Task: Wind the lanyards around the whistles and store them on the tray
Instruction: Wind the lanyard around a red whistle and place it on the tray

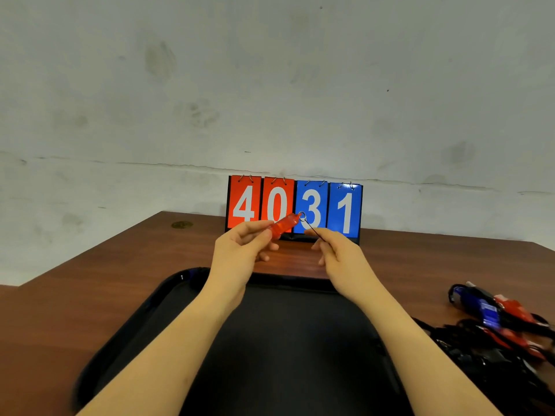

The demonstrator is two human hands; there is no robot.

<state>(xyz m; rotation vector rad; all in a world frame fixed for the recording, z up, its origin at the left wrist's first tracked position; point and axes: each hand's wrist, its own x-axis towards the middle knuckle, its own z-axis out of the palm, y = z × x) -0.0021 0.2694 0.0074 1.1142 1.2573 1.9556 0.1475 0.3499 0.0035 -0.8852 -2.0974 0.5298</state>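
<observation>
Wooden table [105, 265], scoreboard [294, 207] reading 4031, left hand [240, 250] pinching red whistle [285, 225], right hand [339, 253] pinching lanyard [312, 229]

Two bare forearms are seen, uncovered from the lower frame edge to the wrists. The left hand [240, 250] and right hand [339, 253] are ungloved (short, plain nails are shown on the fingers [264, 257]).

Both forearms reach forward, raised. The left hand [240, 250] has its fingers [258, 232] curled in a pinch; the right hand [339, 253] pinches likewise, just beside.
</observation>
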